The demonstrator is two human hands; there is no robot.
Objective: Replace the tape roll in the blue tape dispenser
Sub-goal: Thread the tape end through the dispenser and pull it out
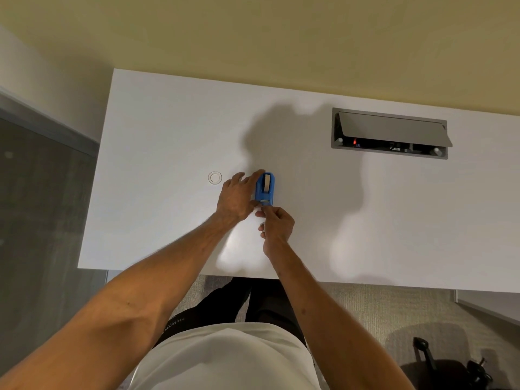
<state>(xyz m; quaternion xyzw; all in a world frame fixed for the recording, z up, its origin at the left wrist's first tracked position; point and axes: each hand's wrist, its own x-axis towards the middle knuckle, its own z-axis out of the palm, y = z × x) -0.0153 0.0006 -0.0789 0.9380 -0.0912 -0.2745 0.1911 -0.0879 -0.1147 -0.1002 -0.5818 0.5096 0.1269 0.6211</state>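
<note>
A: Left hand (236, 197)?

B: Clamped on the blue dispenser (264, 189). Fingers over the far end and left flank, thumb pressed at the near end by the cutter.

A: And the dispenser itself?

B: Standing on the white desk (157, 142), roughly mid-desk, cutter end nearest the body. Inside that left grip, touching palm-side fingers along the left wall.

A: Right hand (277, 225)?

B: Just below the left thumb, at the cutter end. Thumb and forefinger pinched together right at the blade; other fingers curled under. Possibly pinching a tape end, but too small and pale to tell.

A: Roll in the slot?

B: Slot visible between the blue walls, with a pale strip inside. Cannot tell how full.

A: Anything near the grip?

B: Clear ring (215, 177), flat on the desk, just left of the left hand's fingertips, not touching. Probably a tape core or roll; cannot say which.

A: Farther off?

B: Open cable hatch (391, 133), well to the right and beyond the hands, lid tilted up.
</note>
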